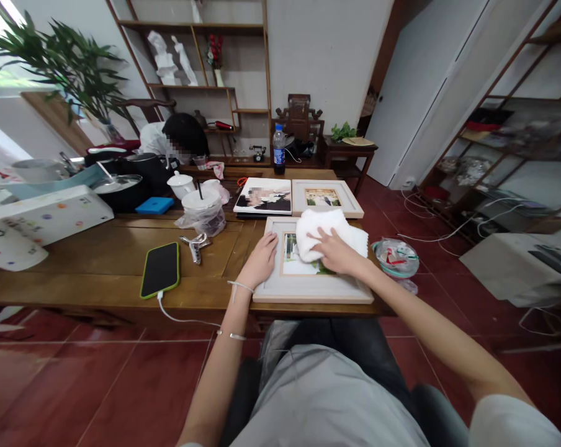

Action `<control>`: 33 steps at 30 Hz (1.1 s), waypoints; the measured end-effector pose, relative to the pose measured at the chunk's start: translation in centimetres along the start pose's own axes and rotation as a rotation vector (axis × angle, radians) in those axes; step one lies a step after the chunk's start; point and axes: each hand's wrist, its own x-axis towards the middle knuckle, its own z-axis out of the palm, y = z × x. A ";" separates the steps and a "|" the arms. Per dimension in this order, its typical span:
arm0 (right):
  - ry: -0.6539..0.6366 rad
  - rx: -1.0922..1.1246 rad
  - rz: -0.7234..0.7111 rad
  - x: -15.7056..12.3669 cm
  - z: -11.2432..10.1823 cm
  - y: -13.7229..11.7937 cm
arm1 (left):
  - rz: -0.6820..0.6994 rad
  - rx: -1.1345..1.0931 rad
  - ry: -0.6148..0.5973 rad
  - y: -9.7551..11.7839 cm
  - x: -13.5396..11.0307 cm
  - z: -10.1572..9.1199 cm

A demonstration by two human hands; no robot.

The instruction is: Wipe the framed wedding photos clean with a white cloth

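A white picture frame [308, 288] with a photo in it lies flat at the near edge of the wooden table [108, 261]. My left hand [260, 261] rests on the frame's left side, fingers flat and together. My right hand [339, 251] presses a white cloth [329, 231] down onto the glass, fingers spread over the cloth. The cloth covers the upper right part of the photo.
Two more framed pictures [326, 197] [264, 196] lie behind. A green-cased phone [160, 269] on a cable and a metal clip [194, 244] lie to the left. A bagged cup [201, 208], pots, a bottle [278, 149] and a seated person [180, 138] are farther back. A plastic bag [396, 257] sits at the right.
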 end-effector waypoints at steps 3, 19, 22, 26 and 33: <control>-0.054 0.039 -0.047 -3.1 -1.2 -2.4 | 0.004 -0.005 0.006 0.0 0.0 0.0; -0.032 0.187 -0.036 -4.3 -0.6 -4.9 | 0.017 -0.002 0.014 -0.1 -0.1 0.2; 0.018 0.119 -0.007 -1.2 0.2 -2.3 | 0.010 -0.002 0.019 -0.1 0.0 0.2; 0.085 0.045 0.061 2.6 0.2 0.5 | 0.005 -0.014 0.016 -0.1 0.0 0.2; 0.027 -0.015 0.021 3.2 0.2 -0.2 | 0.008 -0.026 0.020 -0.2 0.0 0.3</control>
